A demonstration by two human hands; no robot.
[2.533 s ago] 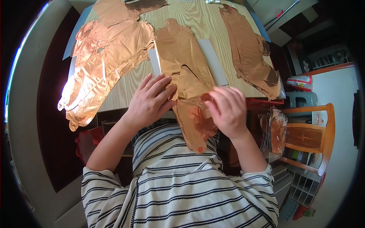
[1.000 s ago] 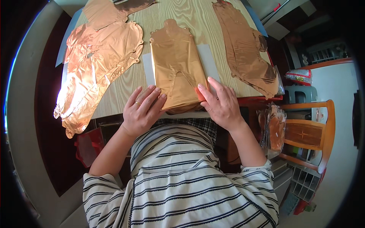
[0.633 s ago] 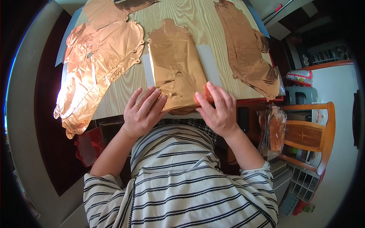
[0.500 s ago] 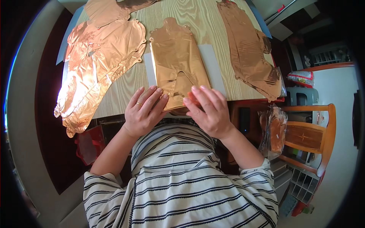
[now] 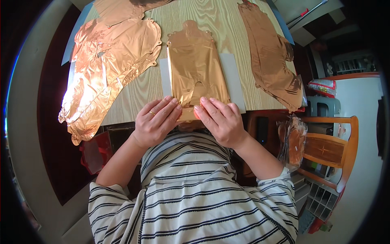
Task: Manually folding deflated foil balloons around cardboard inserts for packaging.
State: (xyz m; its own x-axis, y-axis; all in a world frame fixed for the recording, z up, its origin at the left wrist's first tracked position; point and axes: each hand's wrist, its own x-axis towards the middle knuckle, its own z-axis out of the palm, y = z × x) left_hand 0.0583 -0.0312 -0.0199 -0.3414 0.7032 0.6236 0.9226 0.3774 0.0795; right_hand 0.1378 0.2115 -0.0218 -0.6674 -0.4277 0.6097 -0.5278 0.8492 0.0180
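Near edge of the foil balloon (image 5: 197,75) under both hands' fingertips (image 5: 172,103).

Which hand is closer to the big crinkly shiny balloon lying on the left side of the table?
The left. The left hand is at the table's near edge, to the right of the crinkly balloon and not touching it. The right hand is farther right.

Copper-coloured foil balloon (image 5: 197,69), deflated, lay flat and lengthwise on a white sheet (image 5: 232,81) on the tabletop (image 5: 211,16). Surface shiny, lightly creased, scalloped far end pointing away. Near edge reached the tabletop rim, pressed under both hands' fingertips.
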